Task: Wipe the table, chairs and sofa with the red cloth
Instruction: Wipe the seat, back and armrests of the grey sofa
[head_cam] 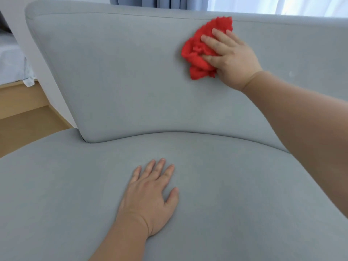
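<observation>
A grey fabric sofa (120,76) fills the view, its backrest upright and its seat cushion below. The crumpled red cloth (199,53) lies against the upper right of the backrest, just under the top edge. My right hand (229,57) presses the cloth onto the backrest with straight, spread fingers, and the palm covers the cloth's right part. My left hand (148,194) rests flat on the seat cushion, fingers straight and slightly spread, holding nothing.
A wooden floor (28,125) shows to the left of the sofa, with a bed and white bedding (13,61) beyond it. Blue-grey curtains (150,1) and a bright window (282,4) are behind the backrest.
</observation>
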`<state>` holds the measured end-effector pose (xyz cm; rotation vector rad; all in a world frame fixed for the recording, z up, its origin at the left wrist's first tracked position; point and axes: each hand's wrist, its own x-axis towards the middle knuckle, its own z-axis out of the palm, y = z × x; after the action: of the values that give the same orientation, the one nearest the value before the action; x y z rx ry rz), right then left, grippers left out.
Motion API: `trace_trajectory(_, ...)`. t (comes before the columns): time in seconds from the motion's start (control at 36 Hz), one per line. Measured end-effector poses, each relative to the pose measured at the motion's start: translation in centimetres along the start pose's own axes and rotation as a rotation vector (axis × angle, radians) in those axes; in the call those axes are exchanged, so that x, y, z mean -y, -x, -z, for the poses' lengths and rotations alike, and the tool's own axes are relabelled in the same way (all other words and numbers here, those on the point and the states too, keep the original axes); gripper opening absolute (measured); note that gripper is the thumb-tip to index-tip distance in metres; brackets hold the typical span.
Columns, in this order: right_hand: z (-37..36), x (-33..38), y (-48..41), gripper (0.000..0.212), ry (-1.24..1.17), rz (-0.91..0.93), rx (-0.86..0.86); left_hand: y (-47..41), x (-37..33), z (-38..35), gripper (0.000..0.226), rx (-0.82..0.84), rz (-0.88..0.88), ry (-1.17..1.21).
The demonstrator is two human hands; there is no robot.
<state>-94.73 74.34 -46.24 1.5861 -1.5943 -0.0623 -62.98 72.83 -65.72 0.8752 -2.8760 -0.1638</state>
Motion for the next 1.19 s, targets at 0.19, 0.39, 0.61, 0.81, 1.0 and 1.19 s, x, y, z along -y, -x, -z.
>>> trace_trajectory(0.19, 1.9, -1.3, -1.2, 0.05, -0.072, -0.267, -0.026, -0.1, -0.4, 0.1, 0.082, 0.007, -0.004, -0.009)
trace_trajectory(0.39, 1.2, -0.2, -0.9, 0.049, -0.169, -0.351, -0.095, -0.2, -0.5, 0.1, 0.076, 0.0, -0.007, -0.005)
trace_trajectory(0.61, 0.5, 0.8, -0.6, 0.047, -0.173, -0.36, -0.12, 0.0, -0.2, 0.0, 0.082, -0.001, -0.005, -0.008)
trace_trajectory(0.81, -1.3, 2.9, 1.0, 0.039, -0.223, -0.285, -0.219, -0.1, -0.3, 0.1, 0.081, -0.005, -0.001, -0.01)
trace_trajectory(1.0, -5.2, 6.4, 4.4, 0.031, -0.3, -0.08, -0.105, -0.5, -0.3, 0.2, 0.074, -0.028, -0.003, -0.001)
trace_trajectory(1.19, -8.9, 9.0, 9.8, 0.033, -0.247, 0.177, 0.415, 0.2, 0.0, -0.3, 0.077, -0.03, -0.002, -0.014)
